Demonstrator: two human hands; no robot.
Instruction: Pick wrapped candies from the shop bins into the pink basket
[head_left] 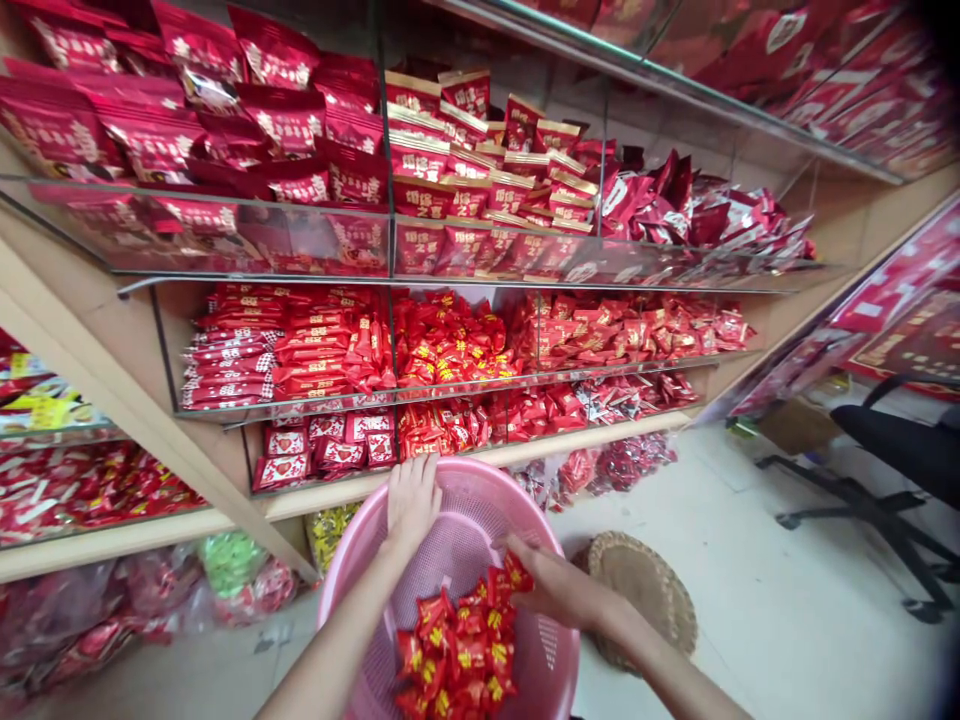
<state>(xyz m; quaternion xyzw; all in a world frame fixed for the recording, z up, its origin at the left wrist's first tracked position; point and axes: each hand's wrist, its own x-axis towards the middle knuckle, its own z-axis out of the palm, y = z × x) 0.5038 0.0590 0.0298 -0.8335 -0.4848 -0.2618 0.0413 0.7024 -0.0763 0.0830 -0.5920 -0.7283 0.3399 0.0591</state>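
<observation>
A pink plastic basket (510, 488) with mesh walls is tilted in front of me, below the shelves. My left hand (414, 500) grips its far rim, with the fingers over the edge. Inside the basket lies a heap of small red candy packets (457, 655) with yellow lettering. My right hand (541, 582) is within the basket at its right side, fingers closed around a red candy packet (517, 572). Whether more packets are in that hand is hidden. Similar red and yellow packets (457, 345) fill a shelf compartment just beyond the basket.
Glass-fronted shelves (300, 245) rise ahead, loaded with red snack packets. A round woven stool (641, 600) stands right of the basket. Farther right is a black wheeled chair (885, 500). Bagged goods (232, 575) lie under the lower left shelf.
</observation>
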